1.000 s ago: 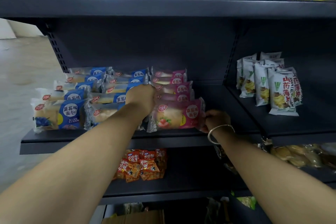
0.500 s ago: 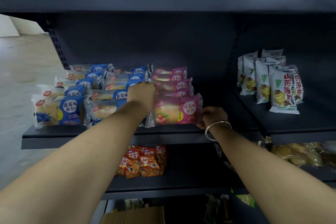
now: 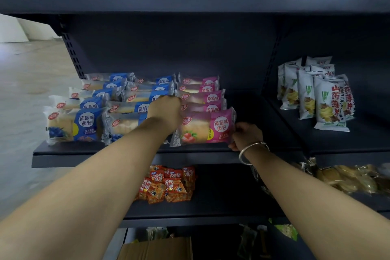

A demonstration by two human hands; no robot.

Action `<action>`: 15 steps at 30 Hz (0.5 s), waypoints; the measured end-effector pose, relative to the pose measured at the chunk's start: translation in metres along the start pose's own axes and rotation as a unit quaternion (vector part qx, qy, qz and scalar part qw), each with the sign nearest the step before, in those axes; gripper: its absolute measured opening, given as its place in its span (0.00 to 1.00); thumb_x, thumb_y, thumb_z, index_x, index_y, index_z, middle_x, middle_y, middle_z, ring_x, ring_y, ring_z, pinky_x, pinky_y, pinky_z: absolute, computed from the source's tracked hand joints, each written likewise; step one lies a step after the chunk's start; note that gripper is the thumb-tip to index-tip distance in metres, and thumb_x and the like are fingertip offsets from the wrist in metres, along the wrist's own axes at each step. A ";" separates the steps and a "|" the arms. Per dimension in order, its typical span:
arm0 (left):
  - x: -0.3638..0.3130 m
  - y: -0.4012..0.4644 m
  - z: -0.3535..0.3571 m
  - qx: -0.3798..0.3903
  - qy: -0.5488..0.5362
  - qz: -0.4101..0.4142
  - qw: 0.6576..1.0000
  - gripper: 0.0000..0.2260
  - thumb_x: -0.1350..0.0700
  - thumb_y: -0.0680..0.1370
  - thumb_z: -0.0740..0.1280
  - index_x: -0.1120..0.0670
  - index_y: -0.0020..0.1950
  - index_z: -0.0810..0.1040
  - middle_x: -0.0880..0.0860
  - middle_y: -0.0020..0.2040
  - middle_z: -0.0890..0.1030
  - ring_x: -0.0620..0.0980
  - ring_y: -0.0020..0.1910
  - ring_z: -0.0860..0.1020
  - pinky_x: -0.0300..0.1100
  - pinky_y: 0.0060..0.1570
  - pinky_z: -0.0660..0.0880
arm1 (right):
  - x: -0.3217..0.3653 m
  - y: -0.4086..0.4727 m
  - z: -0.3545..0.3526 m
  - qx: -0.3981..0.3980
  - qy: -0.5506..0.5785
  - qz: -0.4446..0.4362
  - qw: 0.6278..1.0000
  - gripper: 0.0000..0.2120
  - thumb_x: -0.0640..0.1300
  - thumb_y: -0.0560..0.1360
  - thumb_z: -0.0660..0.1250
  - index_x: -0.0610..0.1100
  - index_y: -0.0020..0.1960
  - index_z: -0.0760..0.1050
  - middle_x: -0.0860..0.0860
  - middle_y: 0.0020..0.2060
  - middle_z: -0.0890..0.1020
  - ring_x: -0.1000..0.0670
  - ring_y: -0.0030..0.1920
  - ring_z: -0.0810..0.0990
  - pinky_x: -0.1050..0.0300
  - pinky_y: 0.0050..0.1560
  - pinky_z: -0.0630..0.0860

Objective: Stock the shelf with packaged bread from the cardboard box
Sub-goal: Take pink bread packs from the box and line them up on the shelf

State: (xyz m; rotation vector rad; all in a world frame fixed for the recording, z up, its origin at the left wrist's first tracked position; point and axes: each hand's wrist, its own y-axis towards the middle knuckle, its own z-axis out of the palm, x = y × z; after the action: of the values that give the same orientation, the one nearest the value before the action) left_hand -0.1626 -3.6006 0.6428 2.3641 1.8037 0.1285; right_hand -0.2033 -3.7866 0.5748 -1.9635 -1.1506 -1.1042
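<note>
- The placing step is being carried out: a pink pack (image 3: 205,126) is being set at the front of the pink row (image 3: 200,95) on the middle shelf (image 3: 99,151), standing on its long edge with its label facing out.
- The pack's right end is being pinched by the right hand (image 3: 245,135), fingers curled round the wrapper edge; a bangle (image 3: 252,152) is being worn on that wrist.
- The pack's upper left corner is being covered by the left hand (image 3: 165,112), which is lying over the join between the blue packs (image 3: 95,110) and the pink row; only its back is shown, so whether it is gripping or merely pressing cannot be told.
- 5 pink packs are being counted in the row, this 1 included; 2 blue rows are lying at 9 o'clock of it.
- The box (image 3: 156,248) is being glimpsed at 6 o'clock, below the shelves; its contents are hidden.
- Bare shelf is being left at 3 o'clock of the pink row, before the white bags (image 3: 316,99).
- Judged next: the pack is being squared against its row, so both hands would need releasing without tipping it, then lowering toward the box for another pack.
- Orange packets (image 3: 168,184) are lying on the shelf beneath.
</note>
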 end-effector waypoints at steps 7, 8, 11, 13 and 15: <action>0.002 -0.008 -0.002 0.006 -0.016 -0.004 1.000 0.15 0.62 0.75 0.62 0.57 0.61 0.76 0.58 0.57 0.78 0.58 0.59 0.75 0.49 0.52 0.73 | -0.001 -0.007 -0.003 -0.002 -0.023 -0.031 0.999 0.11 0.39 0.78 0.58 0.40 0.56 0.76 0.42 0.42 0.81 0.51 0.28 0.78 0.67 0.24 0.75; 0.002 -0.009 -0.002 0.006 -0.017 -0.006 1.000 0.15 0.62 0.75 0.62 0.57 0.61 0.76 0.58 0.57 0.78 0.58 0.58 0.75 0.49 0.52 0.73 | -0.002 -0.007 -0.003 -0.002 -0.013 -0.028 1.000 0.10 0.41 0.78 0.59 0.40 0.56 0.75 0.43 0.41 0.81 0.51 0.29 0.78 0.64 0.26 0.76; 0.001 -0.012 0.000 0.008 -0.026 -0.010 1.000 0.14 0.64 0.75 0.61 0.59 0.60 0.76 0.59 0.57 0.78 0.59 0.58 0.75 0.50 0.53 0.73 | -0.004 -0.009 -0.003 0.010 0.018 -0.003 1.000 0.10 0.43 0.78 0.61 0.40 0.56 0.75 0.44 0.36 0.80 0.50 0.29 0.79 0.62 0.29 0.77; 0.001 -0.012 0.001 0.008 -0.040 -0.015 0.999 0.14 0.66 0.75 0.60 0.60 0.59 0.76 0.60 0.57 0.77 0.60 0.58 0.75 0.51 0.53 0.74 | -0.005 -0.012 -0.001 0.025 0.044 0.017 0.999 0.10 0.40 0.78 0.61 0.37 0.56 0.76 0.42 0.39 0.80 0.50 0.28 0.79 0.64 0.25 0.77; 0.000 -0.012 0.001 0.005 -0.049 -0.018 0.999 0.15 0.67 0.74 0.60 0.60 0.59 0.76 0.61 0.57 0.77 0.61 0.58 0.75 0.51 0.54 0.74 | -0.005 -0.014 0.000 0.028 0.047 0.021 0.998 0.10 0.38 0.77 0.61 0.36 0.55 0.77 0.40 0.41 0.80 0.50 0.29 0.79 0.68 0.23 0.75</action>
State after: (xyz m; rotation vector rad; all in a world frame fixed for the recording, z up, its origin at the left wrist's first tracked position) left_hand -0.1734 -3.5974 0.6395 2.3003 1.8026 -0.0015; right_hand -0.2171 -3.7824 0.5715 -1.8644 -1.0753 -1.1193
